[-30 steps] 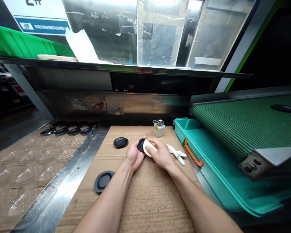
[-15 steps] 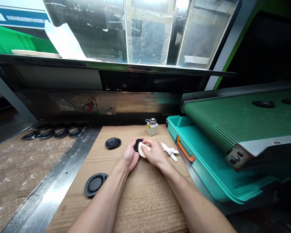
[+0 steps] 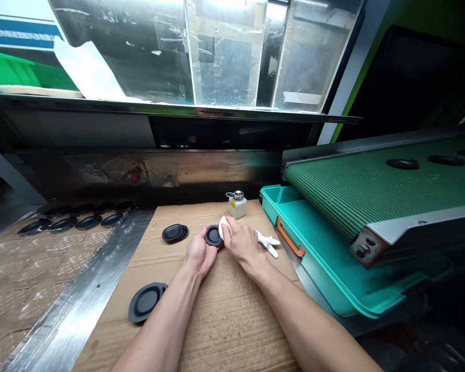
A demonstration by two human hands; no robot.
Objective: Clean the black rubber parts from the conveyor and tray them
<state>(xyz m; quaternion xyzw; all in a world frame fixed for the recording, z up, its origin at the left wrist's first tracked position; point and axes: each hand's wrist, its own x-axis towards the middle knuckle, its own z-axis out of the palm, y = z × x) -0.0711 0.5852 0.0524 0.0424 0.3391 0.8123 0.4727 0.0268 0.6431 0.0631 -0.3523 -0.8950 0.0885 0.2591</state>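
My left hand (image 3: 200,251) grips a round black disc (image 3: 214,235) with a raised rim, tilted up toward me above the cardboard. In my right hand (image 3: 241,241) is a cream-white round pad (image 3: 224,227), held at the disc's right edge. A stack of black discs (image 3: 174,233) lies left of my hands. Closer to me, beside my left forearm, are larger-looking black discs (image 3: 147,303), partly overlapping. Behind my right hand stands a small white pump bottle (image 3: 237,205) with a metal top. A knotted white cloth (image 3: 269,243) rests just right of that hand.
Cardboard (image 3: 232,320) covers the worktop. At left, a clear plastic tray (image 3: 34,279) has black discs in its far rows. A teal bin (image 3: 333,279) with an orange handle sits at right, below a green conveyor belt (image 3: 356,181) carrying black discs (image 3: 403,164).
The cream pad has shifted from over the disc to its right edge and tipped upright, uncovering the disc's face. The whole view has swung slightly, and another disc shows on the belt.
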